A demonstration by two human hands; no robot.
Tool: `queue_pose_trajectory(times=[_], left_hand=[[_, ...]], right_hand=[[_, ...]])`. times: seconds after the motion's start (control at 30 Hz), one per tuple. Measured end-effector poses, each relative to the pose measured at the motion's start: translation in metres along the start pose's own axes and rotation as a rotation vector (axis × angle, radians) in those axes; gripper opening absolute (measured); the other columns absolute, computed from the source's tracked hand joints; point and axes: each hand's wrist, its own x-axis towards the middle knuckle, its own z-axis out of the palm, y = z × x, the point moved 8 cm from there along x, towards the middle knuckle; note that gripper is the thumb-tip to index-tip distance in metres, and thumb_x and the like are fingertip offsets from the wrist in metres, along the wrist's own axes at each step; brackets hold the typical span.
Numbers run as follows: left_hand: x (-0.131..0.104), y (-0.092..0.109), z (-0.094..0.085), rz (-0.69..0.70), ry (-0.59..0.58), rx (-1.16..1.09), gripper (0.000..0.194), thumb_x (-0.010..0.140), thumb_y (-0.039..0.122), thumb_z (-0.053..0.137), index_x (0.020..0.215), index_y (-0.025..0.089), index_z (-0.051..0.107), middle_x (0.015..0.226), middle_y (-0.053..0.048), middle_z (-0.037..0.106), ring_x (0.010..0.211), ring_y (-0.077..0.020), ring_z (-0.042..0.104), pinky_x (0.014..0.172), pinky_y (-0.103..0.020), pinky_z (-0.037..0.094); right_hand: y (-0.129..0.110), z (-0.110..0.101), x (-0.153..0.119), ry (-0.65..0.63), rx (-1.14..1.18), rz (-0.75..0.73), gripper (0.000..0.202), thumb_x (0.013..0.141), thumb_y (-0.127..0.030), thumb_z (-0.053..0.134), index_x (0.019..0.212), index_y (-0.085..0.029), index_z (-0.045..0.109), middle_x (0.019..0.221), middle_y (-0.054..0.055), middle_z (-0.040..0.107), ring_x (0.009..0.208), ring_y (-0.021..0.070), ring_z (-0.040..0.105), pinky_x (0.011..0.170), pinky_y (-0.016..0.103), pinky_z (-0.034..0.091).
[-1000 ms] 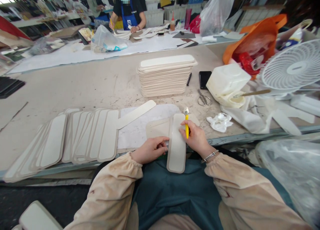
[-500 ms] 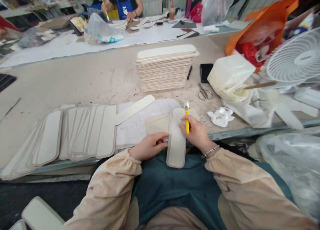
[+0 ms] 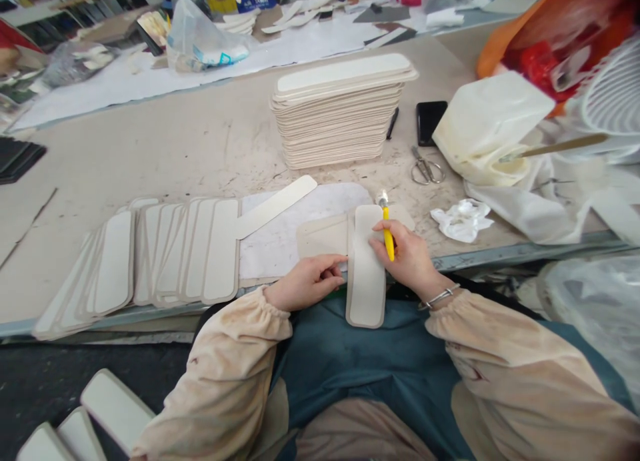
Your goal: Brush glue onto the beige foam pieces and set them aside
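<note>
A long white panel with rounded ends and a beige rim (image 3: pixel 367 274) lies in front of me, its near end jutting past the table edge over my apron. My left hand (image 3: pixel 311 282) is closed, with curled fingertips at the panel's left edge. A yellow-handled brush (image 3: pixel 388 237) is gripped in my right hand (image 3: pixel 409 255), its pale-coated tip pointing away from me. The fingers of that hand also touch the panel's right side. Under the panel are flat beige pieces (image 3: pixel 323 237) on a white sheet (image 3: pixel 270 254).
Overlapping panels (image 3: pixel 220 251) are spread at the left, with one white strip (image 3: pixel 277 206) slanting from them. Behind stands a tall stack of panels (image 3: pixel 340 121). To the right are scissors (image 3: pixel 426 169), a phone (image 3: pixel 430 122), crumpled tissue (image 3: pixel 461 219) and a white container (image 3: pixel 493 124).
The view has tilted down and shifted, so the table things appear displaced. Both hands keep nearly the same place on the panel, and the brush is still in my right hand.
</note>
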Motion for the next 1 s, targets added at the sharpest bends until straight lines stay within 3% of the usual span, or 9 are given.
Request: queue_pose_trajectory(times=[0.5, 1.0], left_hand=[[-0.0006, 0.0022, 0.0004, 0.041, -0.008, 0.058, 0.039, 0.086, 0.020, 0.052, 0.125, 0.013, 0.053, 0.085, -0.003, 0.063, 0.070, -0.0115, 0.056, 0.069, -0.023, 0.046], [0.0000, -0.0047, 0.0011, 0.074, 0.037, 0.040, 0.041, 0.083, 0.020, 0.057, 0.123, 0.015, 0.055, 0.089, -0.004, 0.065, 0.076, -0.0142, 0.059, 0.073, -0.025, 0.047]], right_hand=[[-0.0021, -0.0007, -0.0009, -0.008, -0.022, -0.023, 0.022, 0.082, -0.028, 0.056, 0.103, -0.022, 0.055, 0.090, 0.004, 0.065, 0.076, 0.0196, 0.062, 0.067, 0.029, 0.048], [0.0046, 0.0010, -0.0063, -0.018, -0.125, -0.011, 0.028, 0.082, -0.040, 0.058, 0.104, -0.022, 0.058, 0.083, 0.005, 0.064, 0.070, 0.0213, 0.061, 0.063, 0.031, 0.044]])
